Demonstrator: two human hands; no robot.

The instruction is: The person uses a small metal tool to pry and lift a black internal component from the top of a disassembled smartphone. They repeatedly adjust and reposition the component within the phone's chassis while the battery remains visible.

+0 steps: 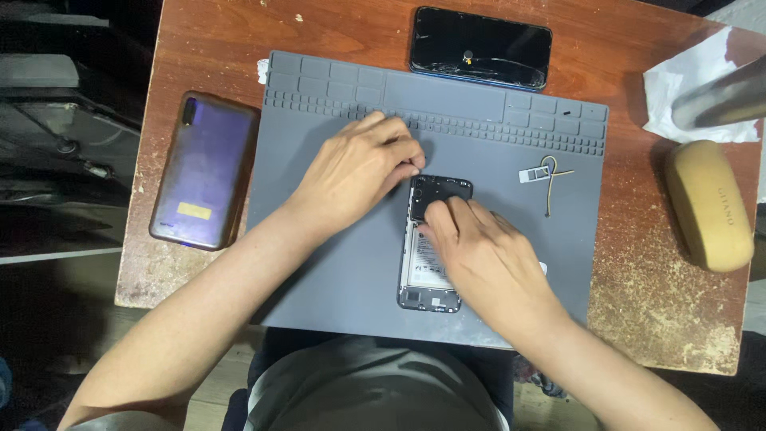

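Step looks like teardown of opened black smartphone w/ exposed battery (427, 267) on grey silicone mat (335, 263): left hand (359, 168) fingertips pinch its top edge; right hand (479, 255) fingers press down, grasping nothing. Next likely needs steady prying.

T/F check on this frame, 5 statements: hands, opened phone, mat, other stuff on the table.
1. Both hands touch the opened phone on the grey mat. True: left hand is at its top edge, right hand lies over its middle.
2. The opened phone lies directly on the wooden table. False: it lies on the mat.
3. A purple phone back cover lies left of the mat. True.
4. The black phone with the cracked screen lies on the mat. False: it lies on the wood beyond the mat's far edge.
5. The tan case lies left of the mat. False: it is on the right.
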